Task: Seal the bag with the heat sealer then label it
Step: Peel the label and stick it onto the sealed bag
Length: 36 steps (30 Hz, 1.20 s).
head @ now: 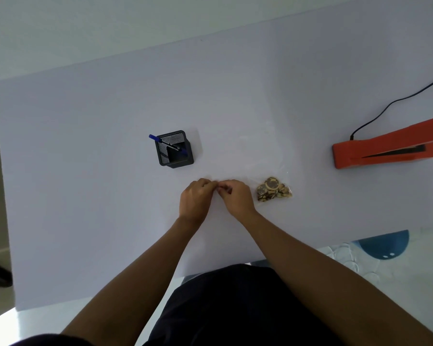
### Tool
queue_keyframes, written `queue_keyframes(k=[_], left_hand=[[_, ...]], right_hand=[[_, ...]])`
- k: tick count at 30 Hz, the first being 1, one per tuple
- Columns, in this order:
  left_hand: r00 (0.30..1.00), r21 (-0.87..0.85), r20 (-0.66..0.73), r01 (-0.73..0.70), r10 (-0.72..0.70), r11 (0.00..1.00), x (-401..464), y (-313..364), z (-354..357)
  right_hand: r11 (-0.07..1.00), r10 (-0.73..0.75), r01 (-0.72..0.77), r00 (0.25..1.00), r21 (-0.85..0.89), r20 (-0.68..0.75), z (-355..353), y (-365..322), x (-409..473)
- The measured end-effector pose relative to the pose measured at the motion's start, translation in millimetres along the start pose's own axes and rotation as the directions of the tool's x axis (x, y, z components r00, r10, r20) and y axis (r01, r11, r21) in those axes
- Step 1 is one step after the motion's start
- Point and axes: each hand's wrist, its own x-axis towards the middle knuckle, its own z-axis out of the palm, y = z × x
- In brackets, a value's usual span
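Note:
A clear plastic bag (274,189) holding brown round snacks lies flat on the white table (85,196), just right of my hands. The orange heat sealer (385,152) sits at the far right with its arm raised. My left hand (196,198) and my right hand (235,196) meet fingertip to fingertip at the table's middle. Both pinch a small white piece that looks like a label (219,189), and most of it is hidden by the fingers. Neither hand touches the bag.
A black mesh pen holder (175,152) with a blue pen (158,139) stands behind my left hand. The sealer's black cord (385,108) runs off to the back right. A blue object (385,245) lies on the floor beyond the table's near right edge.

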Motion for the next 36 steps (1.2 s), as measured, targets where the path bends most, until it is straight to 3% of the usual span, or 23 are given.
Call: queue_keyframes(k=[8, 17, 36], left_hand=[[0.996, -0.035, -0.075, -0.044, 0.041, 0.998, -1, -5, 1], [0.983, -0.080, -0.159, -0.108, 0.094, 0.991, -7, -14, 8], [0.998, -0.097, -0.056, -0.029, 0.023, 0.995, -16, -15, -1]], right_hand=[[0.999, 0.034, -0.033, 0.999, 0.023, -0.030, 1, -4, 3], [0.998, 0.057, -0.057, 0.998, 0.010, 0.036, -7, -5, 10], [0.994, 0.033, -0.037, 0.999, -0.101, -0.044, 1, -10, 6]])
